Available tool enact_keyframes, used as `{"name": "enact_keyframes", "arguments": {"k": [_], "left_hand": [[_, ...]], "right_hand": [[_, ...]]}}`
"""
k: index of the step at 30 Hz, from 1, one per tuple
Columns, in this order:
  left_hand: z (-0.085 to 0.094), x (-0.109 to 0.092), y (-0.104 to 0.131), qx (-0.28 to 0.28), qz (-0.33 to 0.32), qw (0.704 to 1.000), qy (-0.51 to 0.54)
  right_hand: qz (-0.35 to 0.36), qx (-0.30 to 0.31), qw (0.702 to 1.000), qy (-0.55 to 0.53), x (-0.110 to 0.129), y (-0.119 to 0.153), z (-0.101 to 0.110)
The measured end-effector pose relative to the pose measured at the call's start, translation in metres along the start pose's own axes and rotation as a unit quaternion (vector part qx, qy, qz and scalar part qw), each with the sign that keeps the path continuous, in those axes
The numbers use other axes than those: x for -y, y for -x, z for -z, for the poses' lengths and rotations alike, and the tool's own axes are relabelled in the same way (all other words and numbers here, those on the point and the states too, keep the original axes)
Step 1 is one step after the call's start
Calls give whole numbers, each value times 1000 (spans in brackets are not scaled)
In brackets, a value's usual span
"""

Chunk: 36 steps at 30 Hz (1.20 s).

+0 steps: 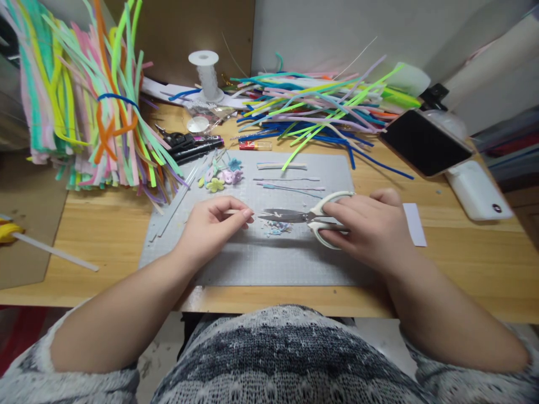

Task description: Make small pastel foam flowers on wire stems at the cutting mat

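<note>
On the grey cutting mat (pixel 261 258) near the table's front edge, the left hand (pixel 210 227) pinches a short pale strip (pixel 234 212) between thumb and fingertips, while the right hand (pixel 370 230) is closed around the white handles of the scissors (pixel 303 216), whose blades lie nearly together, pointing at the strip. Small trimmings (pixel 277 227) lie beneath the blades. Farther back sit tiny flower shapes (pixel 223 175), then a heap of pipe cleaners (pixel 320 112) along the rear edge.

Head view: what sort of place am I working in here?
Most likely a home craft desk. A grey cutting mat lies on the wooden table, pipe cleaner piles flank it, and small finished flowers lie on it. The right hand holds scissors; the left hand pinches a thin strip.
</note>
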<state>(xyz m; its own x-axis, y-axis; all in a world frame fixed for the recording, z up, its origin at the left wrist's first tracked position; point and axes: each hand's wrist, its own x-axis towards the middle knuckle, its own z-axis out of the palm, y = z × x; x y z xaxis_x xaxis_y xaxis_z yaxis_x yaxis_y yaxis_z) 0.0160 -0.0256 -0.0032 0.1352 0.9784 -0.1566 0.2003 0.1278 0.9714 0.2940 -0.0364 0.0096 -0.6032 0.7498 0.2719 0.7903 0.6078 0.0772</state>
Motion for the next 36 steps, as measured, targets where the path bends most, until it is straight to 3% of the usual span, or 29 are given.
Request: {"name": "enact_keyframes", "arguments": {"k": [16,36], "left_hand": [[3,3,-6,82,131,971,184],[3,7,-8,107,165,957,214]], "right_hand": [[21,-55,998,27,0,2,-6],[20,-46,999,1,1,2,-4]]}}
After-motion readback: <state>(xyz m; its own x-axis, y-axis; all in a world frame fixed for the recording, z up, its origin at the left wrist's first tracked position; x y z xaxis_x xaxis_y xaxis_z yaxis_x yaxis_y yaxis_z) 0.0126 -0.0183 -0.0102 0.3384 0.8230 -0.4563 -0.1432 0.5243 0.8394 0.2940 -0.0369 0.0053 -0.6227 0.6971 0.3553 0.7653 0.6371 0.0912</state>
